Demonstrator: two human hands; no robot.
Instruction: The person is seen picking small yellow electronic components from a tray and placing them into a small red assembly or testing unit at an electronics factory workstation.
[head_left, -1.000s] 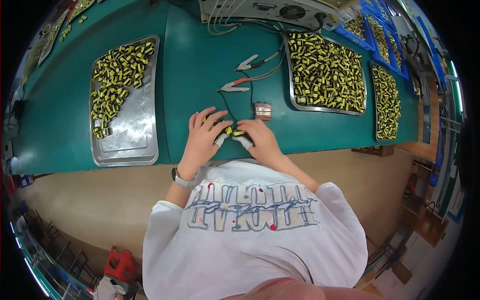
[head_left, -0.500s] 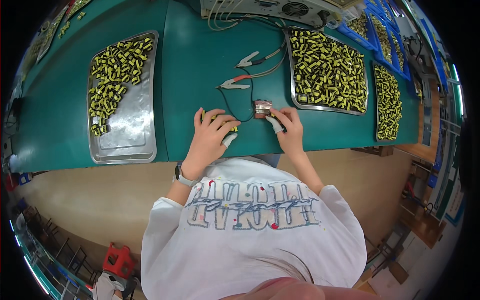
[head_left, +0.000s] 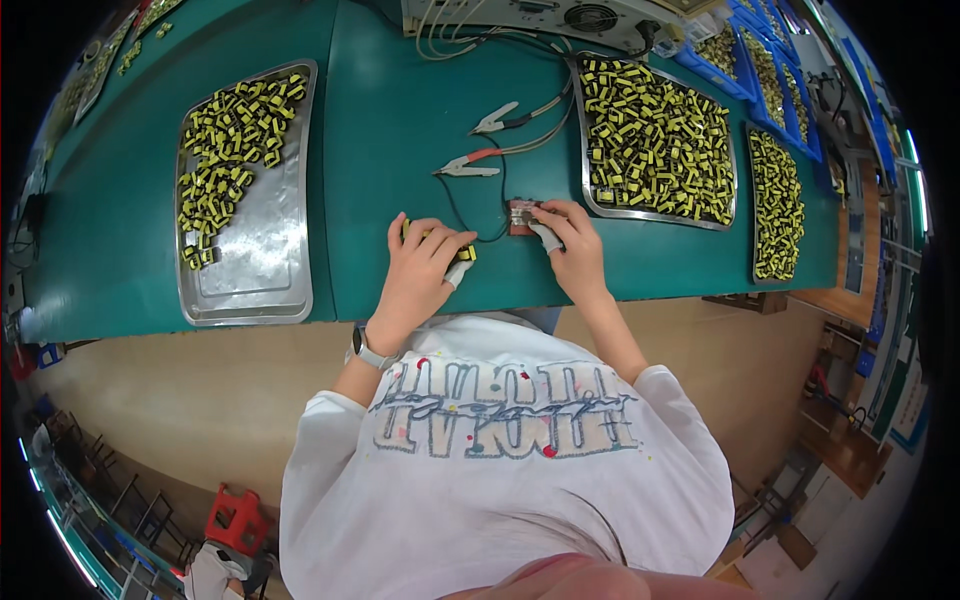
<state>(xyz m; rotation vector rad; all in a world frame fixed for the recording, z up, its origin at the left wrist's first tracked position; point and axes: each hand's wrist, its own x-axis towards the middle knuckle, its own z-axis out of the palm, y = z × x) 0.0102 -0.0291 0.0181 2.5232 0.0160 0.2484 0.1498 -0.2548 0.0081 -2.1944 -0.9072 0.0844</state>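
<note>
My left hand (head_left: pixel 422 262) is curled over several small yellow-and-black coil transformers (head_left: pixel 466 254) on the green table, with yellow showing between and beside the fingers. Fingertip covers wrap some digits of both hands. Just to the right, a small reddish-brown test fixture (head_left: pixel 519 217) with a metallic top lies on the table, a dark cable running to it. My right hand (head_left: pixel 570 248) reaches over the fixture's right side, thumb and fingers pinched together. Those fingers now hide the small transformer whose yellow showed at their tips a moment earlier.
On the left stands a partly filled metal tray (head_left: pixel 250 285) of transformers. A fuller tray (head_left: pixel 655 217) lies at right, another (head_left: pixel 775 278) beyond it. Two clip leads (head_left: pixel 470 166) lie behind the fixture. A white instrument (head_left: pixel 540 22) and blue bins (head_left: pixel 735 75) stand at the back.
My right hand has moved slightly left and farther over the fixture, covering its right part. The left hand stays nearly in place, its fingers shifting a little around the transformers.
</note>
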